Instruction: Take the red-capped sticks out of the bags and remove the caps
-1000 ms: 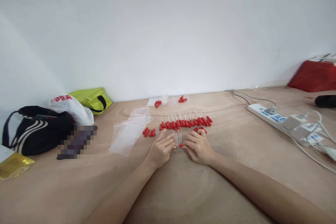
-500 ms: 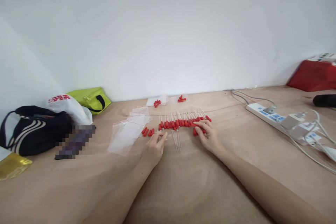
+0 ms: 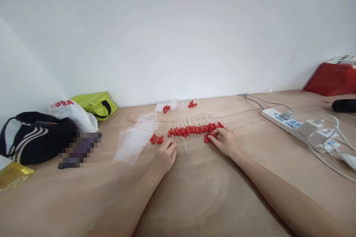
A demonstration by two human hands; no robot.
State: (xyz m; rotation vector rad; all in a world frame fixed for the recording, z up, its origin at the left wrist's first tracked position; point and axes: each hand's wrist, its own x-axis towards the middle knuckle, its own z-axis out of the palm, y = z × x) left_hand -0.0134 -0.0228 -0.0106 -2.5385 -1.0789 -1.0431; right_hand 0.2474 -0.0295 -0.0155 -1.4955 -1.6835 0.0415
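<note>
A row of droppers with red rubber bulbs (image 3: 191, 129) lies across the table, the thin clear tubes pointing to the wall. My right hand (image 3: 226, 142) is at the right end, thumb and fingertips closed on a loose red rubber bulb (image 3: 213, 136) beside another one. My left hand (image 3: 166, 155) rests below the left end, fingers curled; whatever they hold is hidden. Clear tube ends show by its fingertips. Several bare thin clear tubes (image 3: 187, 150) lie between my hands. Loose red bulbs (image 3: 157, 139) sit left of my left hand.
Flat clear zip bags (image 3: 133, 144) overlap at the left. Two bags holding red bulbs (image 3: 166, 109) lie near the wall. A white power strip (image 3: 289, 123) with chargers and cables is on the right. A black bag (image 3: 39, 137) and a green pouch (image 3: 97, 105) stand left.
My right hand has shifted slightly right and down from the row to the loose bulbs, and the bulb it pinched now seems to lie in the row. My left fingers have curled more.
</note>
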